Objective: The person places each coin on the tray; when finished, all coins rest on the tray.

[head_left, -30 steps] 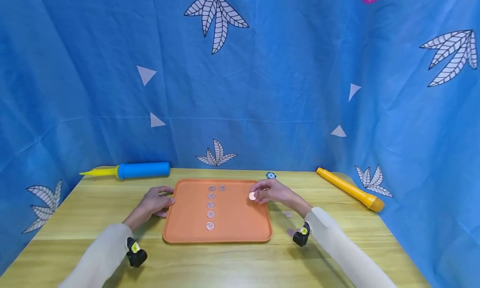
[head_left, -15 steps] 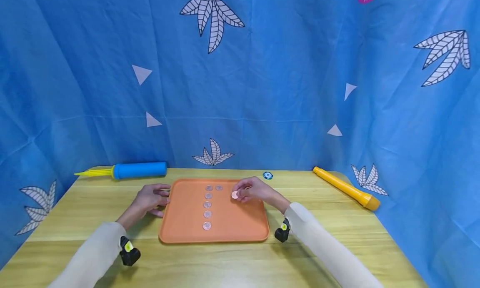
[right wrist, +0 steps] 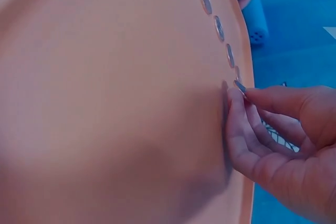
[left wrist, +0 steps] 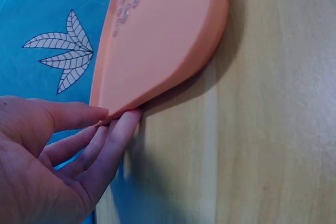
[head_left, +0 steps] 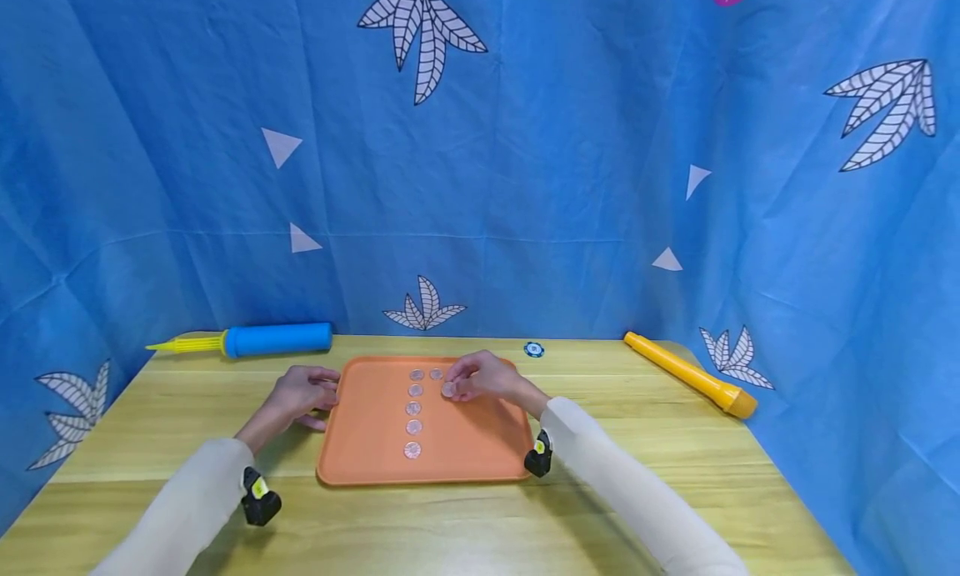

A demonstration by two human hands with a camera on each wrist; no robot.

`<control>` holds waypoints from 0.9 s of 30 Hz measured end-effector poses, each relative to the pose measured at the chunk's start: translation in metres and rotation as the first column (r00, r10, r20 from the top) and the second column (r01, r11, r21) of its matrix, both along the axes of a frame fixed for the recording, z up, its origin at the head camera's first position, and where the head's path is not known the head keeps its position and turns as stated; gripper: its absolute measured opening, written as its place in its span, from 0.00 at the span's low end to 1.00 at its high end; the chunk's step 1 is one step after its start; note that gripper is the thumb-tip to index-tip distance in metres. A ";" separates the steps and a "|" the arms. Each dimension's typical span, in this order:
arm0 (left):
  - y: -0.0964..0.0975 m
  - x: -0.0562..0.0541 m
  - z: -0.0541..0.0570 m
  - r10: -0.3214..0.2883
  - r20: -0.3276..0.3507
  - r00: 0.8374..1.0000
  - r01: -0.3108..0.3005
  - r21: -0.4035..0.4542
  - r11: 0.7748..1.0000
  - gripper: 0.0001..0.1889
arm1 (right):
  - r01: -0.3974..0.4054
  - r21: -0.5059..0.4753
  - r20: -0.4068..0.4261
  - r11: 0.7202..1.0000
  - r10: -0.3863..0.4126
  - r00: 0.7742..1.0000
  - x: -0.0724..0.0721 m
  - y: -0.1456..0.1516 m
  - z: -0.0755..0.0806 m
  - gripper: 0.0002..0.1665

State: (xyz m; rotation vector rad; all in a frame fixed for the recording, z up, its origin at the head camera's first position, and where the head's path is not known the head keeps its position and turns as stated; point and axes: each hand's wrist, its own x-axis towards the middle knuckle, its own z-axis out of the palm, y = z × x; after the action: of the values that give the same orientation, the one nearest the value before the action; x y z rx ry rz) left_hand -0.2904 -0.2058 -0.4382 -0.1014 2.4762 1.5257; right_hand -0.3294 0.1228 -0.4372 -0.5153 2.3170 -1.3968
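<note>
- Your left hand [head_left: 295, 391], fingers loose, touches the orange tray [head_left: 360, 434].
- Your right hand [head_left: 486, 376] pinches a coin [head_left: 447, 389] (six more coins [head_left: 413, 408] lie flat on the tray).

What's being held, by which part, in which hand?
Right hand pinches a coin by its edge. Left hand touches the left rim of the orange tray; can't tell if it's gripping.

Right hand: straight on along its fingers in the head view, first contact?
Likely the second coin or third coin from the column's far end; height above the tray is unclear, so the right hand might pass over.
</note>
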 end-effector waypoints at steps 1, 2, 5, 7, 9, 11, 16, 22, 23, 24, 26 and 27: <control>0.001 0.000 0.000 0.002 -0.010 1.000 -0.002 -0.008 1.000 0.26 | 0.004 0.001 -0.009 1.000 -0.004 1.000 0.000 -0.002 -0.001 0.11; 0.002 0.000 0.001 0.003 -0.021 1.000 -0.003 -0.018 1.000 0.26 | 0.015 0.005 -0.017 1.000 -0.015 1.000 0.000 -0.004 -0.002 0.11; 0.005 0.000 0.003 -0.009 -0.048 0.999 0.006 -0.055 0.998 0.24 | 0.059 0.026 -0.057 0.998 -0.058 0.997 0.001 -0.012 -0.004 0.09; 0.005 0.000 0.003 -0.012 -0.050 0.999 0.008 -0.081 0.997 0.23 | 0.087 0.049 -0.081 0.995 -0.083 0.993 0.002 -0.017 -0.006 0.08; 0.005 0.000 0.004 -0.015 -0.043 0.999 0.011 -0.104 0.994 0.23 | 0.102 0.075 -0.101 0.992 -0.095 0.990 0.003 -0.022 -0.007 0.07; 0.005 -0.001 0.004 -0.013 -0.034 0.999 0.009 -0.123 0.992 0.23 | 0.110 0.089 -0.111 0.990 -0.100 0.989 0.002 -0.026 -0.007 0.06; 0.007 -0.004 0.004 -0.043 -0.046 0.998 0.035 -0.145 0.989 0.23 | 0.120 0.128 -0.150 0.984 -0.101 0.984 0.000 -0.029 -0.006 0.05; 0.009 -0.006 0.003 -0.044 -0.048 0.998 0.036 -0.167 0.985 0.23 | 0.133 0.105 -0.126 0.985 -0.120 0.985 0.000 -0.030 -0.005 0.04; 0.008 -0.005 0.003 -0.041 -0.049 0.998 0.032 -0.173 0.984 0.23 | 0.130 0.103 -0.127 0.986 -0.117 0.985 0.000 -0.030 -0.006 0.04; 0.008 -0.004 0.002 -0.037 -0.048 0.998 0.028 -0.176 0.984 0.22 | 0.127 0.102 -0.131 0.987 -0.113 0.985 0.000 -0.031 -0.007 0.05; 0.008 -0.004 0.002 -0.034 -0.046 0.998 0.025 -0.172 0.985 0.23 | 0.127 0.110 -0.146 0.986 -0.110 0.983 0.001 -0.032 -0.008 0.05; 0.008 -0.003 0.001 -0.032 -0.042 0.999 0.025 -0.170 0.985 0.23 | 0.130 0.121 -0.159 0.984 -0.110 0.981 0.001 -0.032 -0.009 0.05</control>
State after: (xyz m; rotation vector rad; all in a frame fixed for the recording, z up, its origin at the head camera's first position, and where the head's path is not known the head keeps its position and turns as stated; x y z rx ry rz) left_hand -0.2936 -0.1978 -0.4367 -0.0608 2.6281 1.3176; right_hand -0.3284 0.0907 -0.4462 -0.4628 2.5812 -1.2859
